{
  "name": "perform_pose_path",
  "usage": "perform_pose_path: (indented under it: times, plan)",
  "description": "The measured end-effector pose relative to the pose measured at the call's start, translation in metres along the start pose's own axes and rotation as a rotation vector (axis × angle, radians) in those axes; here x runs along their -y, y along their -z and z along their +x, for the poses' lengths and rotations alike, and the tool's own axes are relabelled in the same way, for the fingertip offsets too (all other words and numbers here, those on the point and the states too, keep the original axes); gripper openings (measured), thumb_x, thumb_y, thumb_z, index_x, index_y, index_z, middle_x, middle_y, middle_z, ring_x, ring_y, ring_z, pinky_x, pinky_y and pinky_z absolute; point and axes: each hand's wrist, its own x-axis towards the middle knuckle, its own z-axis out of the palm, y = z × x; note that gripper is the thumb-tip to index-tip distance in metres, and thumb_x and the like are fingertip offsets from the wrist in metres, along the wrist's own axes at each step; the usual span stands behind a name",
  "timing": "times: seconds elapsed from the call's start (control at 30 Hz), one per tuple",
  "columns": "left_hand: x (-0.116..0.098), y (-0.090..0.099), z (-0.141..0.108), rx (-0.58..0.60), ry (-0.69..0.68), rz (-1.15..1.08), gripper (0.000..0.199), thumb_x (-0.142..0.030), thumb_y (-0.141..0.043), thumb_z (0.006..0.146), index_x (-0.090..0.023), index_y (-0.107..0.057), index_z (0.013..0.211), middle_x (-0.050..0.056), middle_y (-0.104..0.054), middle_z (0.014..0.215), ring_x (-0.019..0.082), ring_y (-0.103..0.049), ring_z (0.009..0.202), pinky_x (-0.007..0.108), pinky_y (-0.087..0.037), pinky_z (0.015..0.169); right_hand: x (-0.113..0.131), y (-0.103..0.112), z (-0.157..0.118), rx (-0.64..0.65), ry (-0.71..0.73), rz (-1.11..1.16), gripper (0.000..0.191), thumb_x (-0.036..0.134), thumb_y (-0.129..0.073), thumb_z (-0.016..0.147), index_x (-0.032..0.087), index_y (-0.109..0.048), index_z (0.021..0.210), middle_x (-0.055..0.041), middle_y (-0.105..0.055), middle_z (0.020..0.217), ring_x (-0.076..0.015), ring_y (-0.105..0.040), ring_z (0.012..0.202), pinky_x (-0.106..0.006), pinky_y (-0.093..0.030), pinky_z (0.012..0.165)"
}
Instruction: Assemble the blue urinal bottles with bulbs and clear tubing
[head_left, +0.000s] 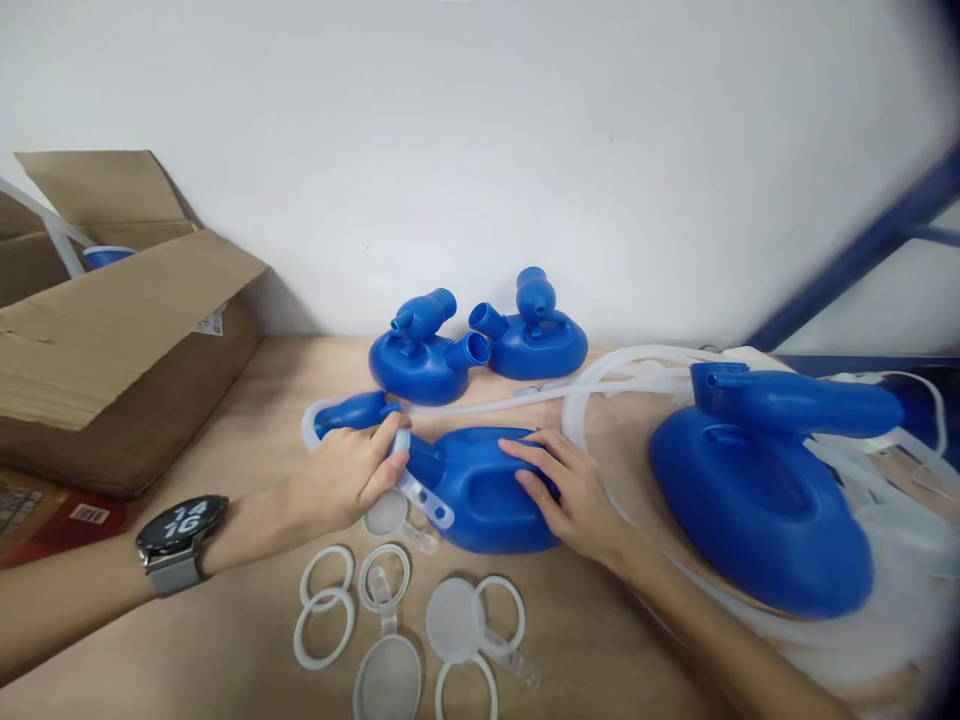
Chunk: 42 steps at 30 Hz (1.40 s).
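A blue plastic urinal bottle (469, 525) lies on its side in front of me, its neck pointing left. My left hand (349, 478) is closed on a translucent cap (403, 441) at the mouth of that neck; its holed strap (431, 503) hangs toward me. My right hand (570, 490) grips the right part of the bottle, fingers over its handle area. Just beyond my left hand lies a loose blue funnel head (352, 411) with a whitish ring at its left end. Nearer me are several white rings (324, 630) and translucent strapped caps (388, 680).
Two blue bottles with heads on top (420, 370) (547, 350) stand by the wall. Another large bottle (757, 510) stands right, among clear tubing (592, 395) and plastic bags (900, 530). At left is an open cardboard box (150, 400); a blue metal bar (840, 260) slants at right.
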Motion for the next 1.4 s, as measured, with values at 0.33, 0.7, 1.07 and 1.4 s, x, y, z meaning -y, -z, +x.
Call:
perform_pose_path:
  times: [0.33,0.7,1.07,1.4]
  plan:
    - [-0.004,0.010,0.018,0.015,0.022,0.240,0.038,-0.026,-0.042,0.103,-0.018,-0.059,0.136,0.015,-0.071,0.112,0.029,-0.070,0.090,0.041,-0.055,0.082,0.001,-0.007,0.000,-0.018,-0.061,-0.016,0.034,0.027,-0.048,0.110,0.023,-0.063,0.140,-0.0104,-0.070,0.113,-0.0260,-0.070,0.104,-0.043,-0.060,0.089]
    - [-0.048,-0.003,0.045,-0.186,0.031,0.329,0.044,-0.035,-0.035,0.112,-0.020,-0.059,0.146,0.015,-0.070,0.128,0.032,-0.065,0.111,0.047,-0.051,0.094,0.001,-0.007,-0.003,0.032,-0.154,-0.026,0.041,0.033,-0.043,0.111,0.025,-0.061,0.147,-0.0127,-0.071,0.120,-0.0291,-0.068,0.113,-0.049,-0.057,0.100]
    - [-0.028,-0.012,0.039,-0.372,-0.204,0.361,0.031,-0.033,-0.051,0.109,-0.022,-0.078,0.117,0.016,-0.072,0.128,0.033,-0.065,0.120,0.048,-0.055,0.096,0.003,-0.005,-0.003,0.011,-0.120,-0.027,0.042,0.029,-0.049,0.109,0.025,-0.060,0.149,-0.0135,-0.071,0.124,-0.0283,-0.068,0.114,-0.049,-0.059,0.099]
    - [-0.022,0.006,0.043,-0.169,-0.189,0.283,0.040,-0.045,-0.046,0.111,-0.025,-0.078,0.125,0.012,-0.070,0.141,0.032,-0.062,0.131,0.048,-0.054,0.104,0.004,-0.004,-0.008,-0.041,-0.093,0.023,0.041,0.028,-0.045,0.110,0.025,-0.064,0.146,-0.0122,-0.071,0.116,-0.0267,-0.067,0.111,-0.046,-0.058,0.098]
